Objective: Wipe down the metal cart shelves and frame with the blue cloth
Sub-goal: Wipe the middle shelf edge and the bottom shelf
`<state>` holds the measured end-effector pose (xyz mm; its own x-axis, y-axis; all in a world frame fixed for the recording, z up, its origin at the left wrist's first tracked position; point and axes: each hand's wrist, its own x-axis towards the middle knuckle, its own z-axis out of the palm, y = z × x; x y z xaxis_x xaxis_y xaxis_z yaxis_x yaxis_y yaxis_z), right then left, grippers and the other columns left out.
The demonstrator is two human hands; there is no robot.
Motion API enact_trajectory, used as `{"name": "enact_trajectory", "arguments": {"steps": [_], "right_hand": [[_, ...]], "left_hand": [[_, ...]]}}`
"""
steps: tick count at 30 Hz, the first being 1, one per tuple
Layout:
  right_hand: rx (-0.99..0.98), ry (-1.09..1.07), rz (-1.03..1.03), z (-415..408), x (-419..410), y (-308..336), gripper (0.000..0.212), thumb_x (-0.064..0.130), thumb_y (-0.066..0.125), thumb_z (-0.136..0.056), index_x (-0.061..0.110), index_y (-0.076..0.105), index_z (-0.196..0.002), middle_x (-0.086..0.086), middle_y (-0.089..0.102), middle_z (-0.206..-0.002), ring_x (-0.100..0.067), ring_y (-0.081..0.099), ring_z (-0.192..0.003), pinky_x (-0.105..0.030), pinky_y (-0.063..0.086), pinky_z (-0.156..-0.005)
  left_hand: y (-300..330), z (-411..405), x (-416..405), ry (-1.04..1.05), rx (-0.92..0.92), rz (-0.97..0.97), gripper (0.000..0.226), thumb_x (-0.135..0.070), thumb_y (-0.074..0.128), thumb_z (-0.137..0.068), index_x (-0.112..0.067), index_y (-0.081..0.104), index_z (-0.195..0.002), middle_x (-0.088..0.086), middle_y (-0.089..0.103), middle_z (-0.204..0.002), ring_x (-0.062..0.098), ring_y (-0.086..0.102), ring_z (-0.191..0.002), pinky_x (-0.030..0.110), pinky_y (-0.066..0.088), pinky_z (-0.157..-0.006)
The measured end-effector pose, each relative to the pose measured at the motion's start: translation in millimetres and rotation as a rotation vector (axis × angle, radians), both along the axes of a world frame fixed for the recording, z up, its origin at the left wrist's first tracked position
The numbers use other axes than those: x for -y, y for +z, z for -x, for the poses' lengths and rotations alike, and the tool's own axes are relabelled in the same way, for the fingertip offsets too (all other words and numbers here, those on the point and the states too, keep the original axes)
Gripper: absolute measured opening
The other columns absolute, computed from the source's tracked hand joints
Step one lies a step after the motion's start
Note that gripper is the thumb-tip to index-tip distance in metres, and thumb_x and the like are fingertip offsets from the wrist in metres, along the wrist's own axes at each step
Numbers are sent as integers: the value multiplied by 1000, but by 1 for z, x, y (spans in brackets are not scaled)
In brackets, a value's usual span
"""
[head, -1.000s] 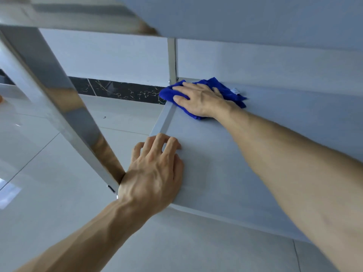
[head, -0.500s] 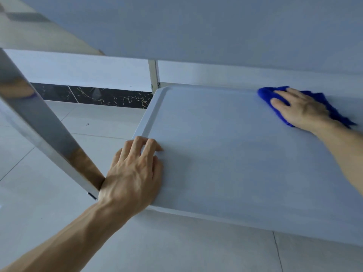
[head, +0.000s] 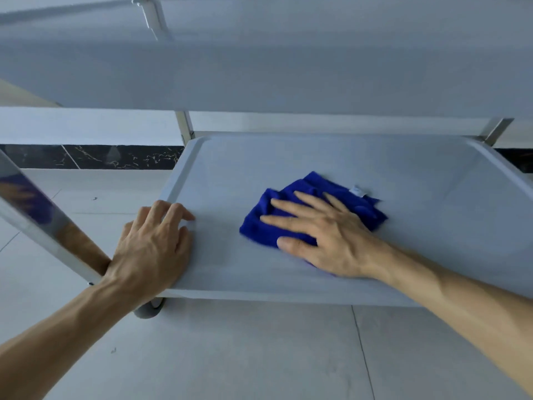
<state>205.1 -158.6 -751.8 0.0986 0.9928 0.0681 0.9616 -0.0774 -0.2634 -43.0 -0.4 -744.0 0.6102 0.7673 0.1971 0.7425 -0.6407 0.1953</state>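
Observation:
The metal cart's lower shelf (head: 418, 180) is a flat grey tray with a raised rim. A crumpled blue cloth (head: 268, 223) with a small white tag lies near the shelf's middle. My right hand (head: 326, 235) presses flat on the cloth, fingers spread and pointing left. My left hand (head: 153, 246) rests on the shelf's near left corner, fingers curled on the surface, beside the shiny slanted frame post (head: 43, 226). The upper shelf (head: 288, 67) overhangs the whole scene.
A grey caster wheel (head: 148, 310) shows under the near left corner. Rear frame posts stand at the back left (head: 184, 125) and back right (head: 497, 131). Pale floor tiles (head: 230, 356) surround the cart; a black marbled skirting (head: 95, 157) runs along the white wall.
My right hand has swept the cloth from the far left corner out to the right, then back toward the shelf's middle and nearer me. The left hand has stayed on the corner.

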Motion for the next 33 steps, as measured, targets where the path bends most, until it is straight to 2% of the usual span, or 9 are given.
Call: {"name": "enact_trajectory", "arguments": {"steps": [3,6,11,13,17,20,25,29,33], "right_hand": [[-39,58,-20,-18,35,7,48,72,30,-91,66,32,-138,37,23,-154,1,13,-149,-38,12,-123],[-49,-97,-97,-59,55,10,47,65,41,-94,50,47,-138,21,36,-154,-7,28,-147,-37,22,-121],[-36,-622,-10,-125,44,11,50,63,34,-95,50,41,-142,20,28,-159,-12,26,-147,-50,22,-119],[-32,-704,1,-122,27,9,46,59,30,-97,52,38,-142,25,26,-158,-17,25,-146,-57,19,-117],[19,-554,-34,-72,14,1,44,58,33,-98,56,36,-142,27,26,-157,-21,23,-148,-59,18,-116],[71,-391,-56,-33,30,0,46,63,29,-97,57,35,-142,27,28,-156,-20,24,-148,-57,20,-116],[55,-213,-38,-22,82,8,48,64,25,-97,56,35,-143,28,24,-157,-8,16,-150,-42,14,-122],[-19,-295,-13,-63,130,14,50,71,30,-92,57,38,-139,28,27,-156,-3,19,-149,-42,20,-121],[21,-636,19,-126,158,15,56,74,25,-88,58,33,-141,23,24,-159,-12,24,-148,-53,24,-118]], "left_hand": [[10,-13,-5,11,-35,-34,22,-26,54,-91,-21,61,-111,11,58,-121,34,53,-109,51,38,-94],[21,-48,4,-61,150,76,26,-21,54,-92,-18,61,-116,15,54,-127,33,50,-114,47,39,-96],[13,-105,54,-341,157,109,37,-28,57,-92,-19,56,-128,5,50,-134,27,48,-122,38,37,-101],[3,-115,64,-390,103,84,45,-33,53,-94,-19,49,-136,2,47,-140,24,44,-128,35,31,-106],[-11,-112,58,-392,58,60,52,-44,42,-99,-17,42,-143,-3,42,-149,17,35,-138,28,17,-114],[-14,-104,51,-378,50,71,56,-51,32,-99,-19,41,-145,-4,42,-150,16,35,-138,25,16,-114],[-11,-87,39,-386,22,84,52,-49,32,-100,-29,36,-148,-8,38,-152,14,33,-140,27,18,-115],[-12,-75,31,-410,-7,78,53,-56,20,-99,-40,38,-146,-12,37,-151,14,34,-140,28,20,-116],[-15,-70,30,-392,-1,63,52,-58,20,-99,-41,42,-143,-12,38,-150,15,35,-138,28,20,-115]]}}
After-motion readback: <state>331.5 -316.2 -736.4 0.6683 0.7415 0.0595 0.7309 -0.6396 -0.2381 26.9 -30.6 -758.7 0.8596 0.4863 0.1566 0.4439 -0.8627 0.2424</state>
